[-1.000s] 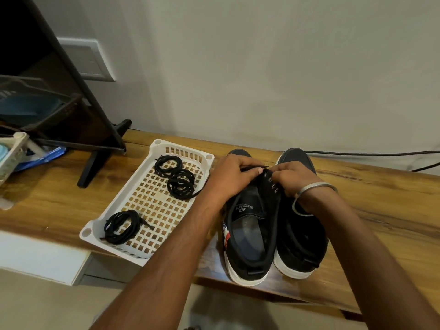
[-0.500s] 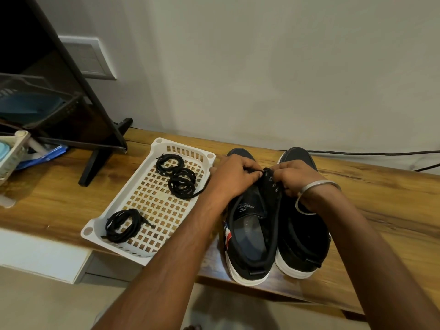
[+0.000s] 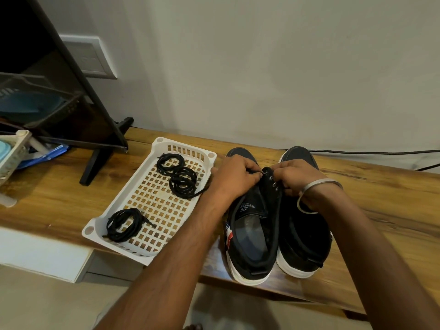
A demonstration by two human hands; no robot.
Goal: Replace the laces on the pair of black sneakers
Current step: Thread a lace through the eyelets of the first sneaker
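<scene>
Your sneakers (image 3: 252, 236) at the table (image 3: 385, 201) front edge, left hand (image 3: 234, 177) pinching lace, right hand (image 3: 294, 176) gripping eyelet flap, basket (image 3: 152, 203) beside.

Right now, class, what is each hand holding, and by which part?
Left hand pinches a black lace end at the top eyelets of the left sneaker. Right hand grips that sneaker's eyelet flap near the toe end.

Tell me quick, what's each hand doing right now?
Left hand: fingers curled, pinching a black lace at the top eyelets of the left sneaker.
Right hand: fingers curled, gripping that sneaker's eyelet edge.
</scene>
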